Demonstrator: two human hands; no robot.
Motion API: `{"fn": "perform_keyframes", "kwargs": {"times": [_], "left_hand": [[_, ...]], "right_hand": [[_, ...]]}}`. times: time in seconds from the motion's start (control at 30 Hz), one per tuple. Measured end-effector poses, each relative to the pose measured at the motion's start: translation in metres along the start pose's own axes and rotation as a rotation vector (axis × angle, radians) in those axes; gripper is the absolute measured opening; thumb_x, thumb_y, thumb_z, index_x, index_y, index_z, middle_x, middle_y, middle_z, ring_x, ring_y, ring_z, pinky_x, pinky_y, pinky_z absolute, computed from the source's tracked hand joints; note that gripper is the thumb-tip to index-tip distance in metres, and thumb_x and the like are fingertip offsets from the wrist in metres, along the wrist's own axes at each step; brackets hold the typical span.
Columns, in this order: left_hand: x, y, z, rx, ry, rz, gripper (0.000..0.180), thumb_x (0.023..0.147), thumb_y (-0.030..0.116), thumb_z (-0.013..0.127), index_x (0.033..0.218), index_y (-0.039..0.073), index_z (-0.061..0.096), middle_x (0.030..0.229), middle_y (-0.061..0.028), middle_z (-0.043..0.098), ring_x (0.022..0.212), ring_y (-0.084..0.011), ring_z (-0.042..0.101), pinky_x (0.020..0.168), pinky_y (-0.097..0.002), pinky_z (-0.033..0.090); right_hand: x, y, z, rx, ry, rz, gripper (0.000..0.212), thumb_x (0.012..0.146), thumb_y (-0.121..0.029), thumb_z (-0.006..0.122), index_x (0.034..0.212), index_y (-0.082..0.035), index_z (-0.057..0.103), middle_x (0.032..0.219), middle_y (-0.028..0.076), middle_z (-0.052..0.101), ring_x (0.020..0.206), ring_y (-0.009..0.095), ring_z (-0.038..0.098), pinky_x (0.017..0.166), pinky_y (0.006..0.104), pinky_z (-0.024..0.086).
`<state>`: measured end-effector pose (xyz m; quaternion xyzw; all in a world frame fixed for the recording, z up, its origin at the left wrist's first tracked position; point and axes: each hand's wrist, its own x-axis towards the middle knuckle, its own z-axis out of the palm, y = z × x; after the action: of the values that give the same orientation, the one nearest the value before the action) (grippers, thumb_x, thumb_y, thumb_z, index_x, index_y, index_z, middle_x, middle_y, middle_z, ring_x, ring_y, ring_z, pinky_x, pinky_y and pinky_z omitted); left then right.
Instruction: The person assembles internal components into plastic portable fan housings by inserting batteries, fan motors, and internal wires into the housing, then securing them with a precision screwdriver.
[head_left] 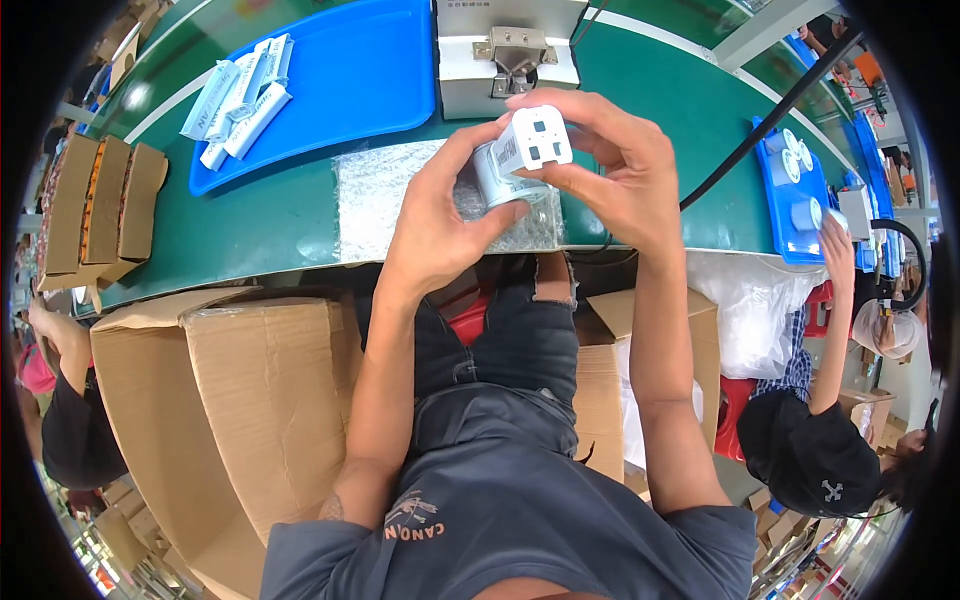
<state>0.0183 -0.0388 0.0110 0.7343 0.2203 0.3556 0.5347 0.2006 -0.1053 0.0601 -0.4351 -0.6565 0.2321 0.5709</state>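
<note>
Both my hands are raised over the near edge of the green bench. My right hand [630, 165] grips a white block [546, 143] with rounded corners, dark square openings in its end face and print on its side. My left hand [440, 215] is curled around a pale, rounded plastic piece [497, 182] just behind and left of the block. Whether the two are joined cannot be made out. Beneath them lies a clear, shiny plastic sheet [375, 195] on the bench.
A blue tray [345, 65] at the left carries several slim white boxes [240, 95]. Behind my hands stands a metal machine [465, 85]. Open cardboard cartons [265, 400] flank my legs. At right, a co-worker's hand [835, 245] reaches to a blue tray [780, 215] of white round parts; a black cable [765, 125] hangs nearby.
</note>
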Motion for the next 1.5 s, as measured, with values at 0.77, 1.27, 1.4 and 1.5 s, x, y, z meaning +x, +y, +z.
{"fn": "perform_keyframes", "kwargs": {"times": [0.77,1.27,1.4,1.5], "left_hand": [[0.011,0.001,0.016,0.161,0.220,0.104,0.054,0.068,0.015,0.090,0.117,0.001,0.072,0.099,-0.0107,0.068,0.089,-0.0229,0.066,0.078,-0.0334,0.052],[0.006,0.013,0.012,0.260,0.243,0.013,0.050,0.068,0.015,0.088,0.113,-0.001,0.073,0.089,-0.0096,0.060,0.080,-0.0207,0.060,0.070,-0.0325,0.049],[0.005,0.013,0.013,0.253,0.297,0.042,0.051,0.071,0.016,0.088,0.116,-0.001,0.070,0.091,-0.0086,0.061,0.085,-0.0197,0.061,0.076,-0.0318,0.050],[0.004,0.001,0.012,0.047,0.252,0.139,0.051,0.073,0.014,0.087,0.118,0.000,0.068,0.100,-0.0090,0.065,0.094,-0.0190,0.063,0.085,-0.0302,0.049]], "right_hand": [[-0.030,-0.009,0.024,-0.713,0.149,-0.021,0.037,0.077,0.005,0.067,0.111,-0.009,0.071,0.086,0.007,0.051,0.075,0.024,0.058,0.064,0.0365,0.049],[-0.045,0.006,0.021,-0.754,0.160,-0.004,0.035,0.085,0.004,0.063,0.118,-0.006,0.064,0.104,0.010,0.068,0.087,0.030,0.068,0.074,0.0402,0.056],[-0.053,0.002,0.034,-0.313,0.316,0.202,0.019,0.093,0.003,0.058,0.110,0.001,0.067,0.092,0.013,0.072,0.075,0.023,0.071,0.072,0.0350,0.058],[-0.051,0.003,0.024,0.111,0.340,0.526,0.017,0.100,-0.005,0.057,0.107,0.006,0.068,0.085,0.011,0.071,0.069,0.015,0.067,0.067,0.0295,0.056]]}}
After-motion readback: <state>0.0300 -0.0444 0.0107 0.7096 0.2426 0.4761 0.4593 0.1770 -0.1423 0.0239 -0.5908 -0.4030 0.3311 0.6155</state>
